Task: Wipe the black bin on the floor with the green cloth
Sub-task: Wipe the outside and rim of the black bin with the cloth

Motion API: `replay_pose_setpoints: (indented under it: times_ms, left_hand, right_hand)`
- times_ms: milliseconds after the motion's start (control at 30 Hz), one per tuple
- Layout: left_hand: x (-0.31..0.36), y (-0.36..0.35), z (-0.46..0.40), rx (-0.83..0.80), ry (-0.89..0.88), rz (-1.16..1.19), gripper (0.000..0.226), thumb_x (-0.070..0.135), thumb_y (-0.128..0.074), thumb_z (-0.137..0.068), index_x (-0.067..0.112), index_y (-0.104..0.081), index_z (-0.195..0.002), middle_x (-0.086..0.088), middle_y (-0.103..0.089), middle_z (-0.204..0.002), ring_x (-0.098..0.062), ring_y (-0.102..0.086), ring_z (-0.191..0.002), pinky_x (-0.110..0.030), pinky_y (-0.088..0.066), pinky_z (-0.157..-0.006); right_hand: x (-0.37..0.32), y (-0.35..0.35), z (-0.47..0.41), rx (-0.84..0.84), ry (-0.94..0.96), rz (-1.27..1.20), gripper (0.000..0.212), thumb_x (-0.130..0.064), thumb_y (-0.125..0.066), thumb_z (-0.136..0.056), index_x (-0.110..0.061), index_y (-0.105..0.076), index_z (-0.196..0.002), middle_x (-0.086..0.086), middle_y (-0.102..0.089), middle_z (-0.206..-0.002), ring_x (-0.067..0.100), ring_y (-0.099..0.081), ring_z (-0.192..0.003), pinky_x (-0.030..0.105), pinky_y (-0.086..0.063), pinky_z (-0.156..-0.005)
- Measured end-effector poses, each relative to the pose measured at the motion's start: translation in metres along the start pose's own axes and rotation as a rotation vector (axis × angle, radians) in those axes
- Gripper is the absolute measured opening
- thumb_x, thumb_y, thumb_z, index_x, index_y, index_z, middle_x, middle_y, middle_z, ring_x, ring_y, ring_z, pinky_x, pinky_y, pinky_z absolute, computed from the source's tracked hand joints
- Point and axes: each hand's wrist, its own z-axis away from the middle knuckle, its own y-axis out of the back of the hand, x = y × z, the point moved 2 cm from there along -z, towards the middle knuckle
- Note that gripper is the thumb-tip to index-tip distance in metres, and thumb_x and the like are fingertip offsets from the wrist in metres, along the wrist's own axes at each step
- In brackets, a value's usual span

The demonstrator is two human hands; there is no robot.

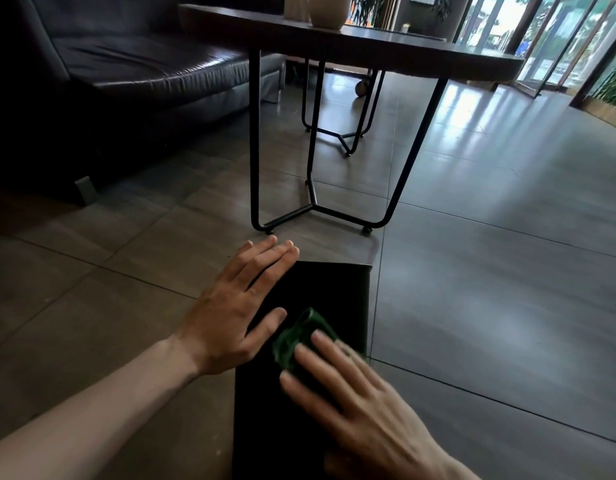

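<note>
One black bin (334, 296) stands on the tiled floor (490, 271), low in the view and just in front of the nearer table's feet. Its flat top face runs from the bottom edge of the frame to a far edge with one visible right corner.

One green cloth (299, 337), crumpled, lies on the bin's top face, roughly mid-length and toward the right edge.

Two bare hands, both on the bin:
- Left hand (237, 306): lies flat, palm down, over the top's left edge. Four fingers extended and pressed close together, tips reaching past the far left corner; thumb splayed to the right, tip just beside the cloth. Holds nothing.
- Right hand (362, 403): palm down on the near part of the cloth, pressing it to the top face. Fingers straight, slightly spread, motion-blurred at the tips. No pinch visible; the cloth is under the fingers, not gripped between them.

Surroundings: two tables with black rod frames, the nearer table (351, 46) carrying two pale vessels (329, 12), cut off at the top; one dark leather sofa (126, 64) at the left; glass doors (541, 39) at the far right.
</note>
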Motion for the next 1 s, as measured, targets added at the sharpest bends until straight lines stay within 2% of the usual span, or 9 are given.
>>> replay_pose_setpoints:
  times_ms: [167,400,500,600,700,733,800,867,1000]
  left_hand:
    - [0.005,-0.001,-0.001,0.000,-0.029,0.004,0.071,0.032,-0.056,-0.096,0.012,-0.034,-0.161,-0.002,-0.035,-0.167,-0.023,-0.023,-0.161,-0.051,-0.024,-0.129]
    - [0.007,0.001,-0.003,-0.022,0.012,0.023,0.069,0.034,-0.051,-0.097,0.010,-0.035,-0.160,-0.004,-0.038,-0.166,-0.024,-0.024,-0.160,-0.054,-0.024,-0.129]
    - [0.005,0.002,-0.003,-0.033,0.015,0.017,0.070,0.030,-0.050,-0.094,0.008,-0.035,-0.159,-0.005,-0.037,-0.166,-0.026,-0.024,-0.160,-0.057,-0.024,-0.128]
    - [0.003,0.002,-0.001,-0.027,0.008,0.028,0.068,0.030,-0.051,-0.096,0.009,-0.036,-0.159,-0.004,-0.038,-0.165,-0.026,-0.024,-0.160,-0.056,-0.023,-0.129]
    - [0.007,0.001,0.001,-0.021,-0.026,0.053,0.068,0.028,-0.055,-0.095,0.010,-0.037,-0.159,-0.003,-0.039,-0.164,-0.025,-0.023,-0.160,-0.053,-0.022,-0.130]
    - [0.008,0.001,0.001,-0.021,-0.036,0.061,0.068,0.028,-0.056,-0.095,0.010,-0.038,-0.158,-0.002,-0.039,-0.164,-0.025,-0.023,-0.161,-0.052,-0.021,-0.131]
    - [0.009,0.001,-0.001,-0.019,-0.036,0.067,0.068,0.028,-0.056,-0.095,0.010,-0.039,-0.158,-0.003,-0.040,-0.164,-0.025,-0.023,-0.161,-0.052,-0.021,-0.130]
    - [0.008,0.002,-0.002,-0.022,-0.018,0.067,0.067,0.028,-0.055,-0.095,0.009,-0.039,-0.157,-0.004,-0.041,-0.163,-0.025,-0.024,-0.160,-0.056,-0.024,-0.129]
    - [0.008,0.002,-0.002,-0.026,-0.005,0.061,0.068,0.029,-0.055,-0.095,0.009,-0.039,-0.157,-0.004,-0.042,-0.163,-0.025,-0.024,-0.160,-0.055,-0.024,-0.129]
  right_hand:
    - [0.009,0.006,0.005,-0.019,0.165,0.117,0.044,-0.029,-0.048,-0.110,-0.029,-0.044,-0.155,0.006,-0.043,-0.162,0.031,-0.031,-0.154,0.044,-0.042,-0.118]
    - [0.047,0.035,-0.054,0.082,-0.314,-0.129,0.067,-0.015,-0.062,-0.092,-0.016,-0.042,-0.156,0.012,-0.033,-0.165,0.032,-0.015,-0.159,0.053,-0.039,-0.119]
    - [0.017,0.016,-0.033,-0.039,-0.156,-0.041,0.081,-0.024,-0.067,-0.081,-0.018,-0.039,-0.157,0.013,-0.032,-0.167,0.035,-0.018,-0.158,0.052,-0.032,-0.124]
    - [-0.018,-0.007,0.013,-0.078,0.154,0.151,0.056,-0.028,-0.051,-0.102,-0.025,-0.040,-0.157,0.008,-0.040,-0.164,0.037,-0.031,-0.153,0.051,-0.038,-0.120]
    - [-0.034,-0.028,0.039,-0.215,0.365,0.389,0.048,-0.025,-0.029,-0.114,-0.026,-0.023,-0.162,-0.002,-0.029,-0.169,0.042,-0.010,-0.157,0.043,-0.037,-0.119]
    - [-0.031,-0.030,0.040,-0.266,0.384,0.453,0.050,-0.030,-0.032,-0.113,-0.026,-0.020,-0.161,-0.005,-0.026,-0.170,0.046,-0.001,-0.157,0.039,-0.037,-0.119]
    - [-0.020,-0.022,0.035,-0.256,0.404,0.395,0.049,-0.036,-0.041,-0.111,-0.031,-0.028,-0.158,-0.006,-0.032,-0.168,0.042,-0.015,-0.157,0.041,-0.036,-0.121]
    - [0.001,-0.003,0.023,-0.144,0.306,0.194,0.042,-0.026,-0.038,-0.112,-0.030,-0.042,-0.154,0.001,-0.041,-0.164,0.034,-0.033,-0.153,0.047,-0.035,-0.123]
    - [0.052,0.038,-0.023,0.032,-0.182,-0.072,0.049,-0.018,-0.052,-0.105,-0.021,-0.047,-0.154,0.010,-0.040,-0.163,0.032,-0.025,-0.157,0.054,-0.042,-0.117]
